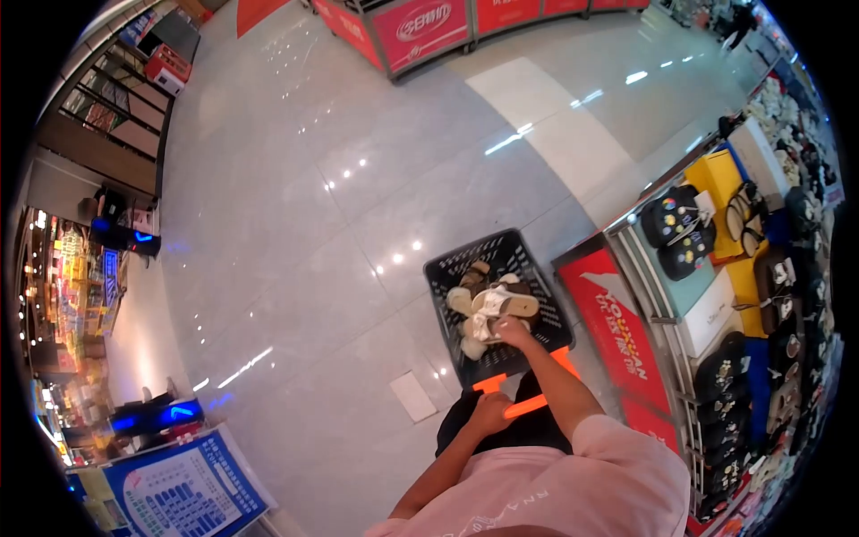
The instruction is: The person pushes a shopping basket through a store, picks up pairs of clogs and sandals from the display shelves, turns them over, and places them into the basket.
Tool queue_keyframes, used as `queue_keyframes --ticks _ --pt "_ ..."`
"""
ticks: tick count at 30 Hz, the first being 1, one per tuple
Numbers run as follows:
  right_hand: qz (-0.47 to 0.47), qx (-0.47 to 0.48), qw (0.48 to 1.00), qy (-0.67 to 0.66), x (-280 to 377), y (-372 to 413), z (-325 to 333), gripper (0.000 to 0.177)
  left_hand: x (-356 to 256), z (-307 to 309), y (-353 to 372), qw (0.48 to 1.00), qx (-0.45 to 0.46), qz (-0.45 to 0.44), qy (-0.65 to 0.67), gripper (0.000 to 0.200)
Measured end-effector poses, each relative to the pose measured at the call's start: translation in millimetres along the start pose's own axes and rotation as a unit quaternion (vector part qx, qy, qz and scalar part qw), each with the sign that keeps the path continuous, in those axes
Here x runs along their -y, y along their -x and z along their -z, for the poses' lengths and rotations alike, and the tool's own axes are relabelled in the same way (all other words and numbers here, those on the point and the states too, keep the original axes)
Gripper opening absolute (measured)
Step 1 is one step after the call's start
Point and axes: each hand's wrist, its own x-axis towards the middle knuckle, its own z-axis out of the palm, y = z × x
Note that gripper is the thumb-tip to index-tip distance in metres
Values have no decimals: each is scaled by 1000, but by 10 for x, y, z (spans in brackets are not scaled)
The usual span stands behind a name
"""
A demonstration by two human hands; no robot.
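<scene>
A black basket [438, 295] with an orange handle [526, 407] stands just in front of my body. Several pairs of slippers lie inside it, among them a light slipper [522, 306] with a white bow and fluffy cream ones. My right hand [510, 330] reaches into the basket, closed at the near end of the light slippers; the exact grip is small in view. Lower down, my left hand [490, 413] is wrapped round the left part of the orange handle.
To the right runs a shoe rack with a red sign [613, 327], black slippers [684, 234] and a yellow box [714, 174]. Red-panelled stands [429, 31] are at the top. A blue board [183, 492] stands lower left, shop shelves [76, 268] far left. A person [738, 27] is far off.
</scene>
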Motion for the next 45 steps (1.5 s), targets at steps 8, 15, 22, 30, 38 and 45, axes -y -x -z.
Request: queue_keyframes --ticks 8,15,22,30,38,45 --pt "137 -32 911 387 599 2162 775 33 178 11 -52 996 -50 -67 7 22" --pt "154 -252 887 355 459 2285 433 31 284 310 -235 992 67 -105 18 27" --pt "96 -251 883 384 672 1965 399 37 -267 773 -549 995 6 -51 87 43" --pt "67 -209 894 391 998 1568 491 36 -253 1159 -940 995 52 14 -82 34" --pt "109 -260 899 335 1184 1076 598 36 -78 1554 -1331 995 40 33 -81 36" --pt "67 -241 916 313 1474 561 750 38 120 1957 -1799 986 50 53 -148 38"
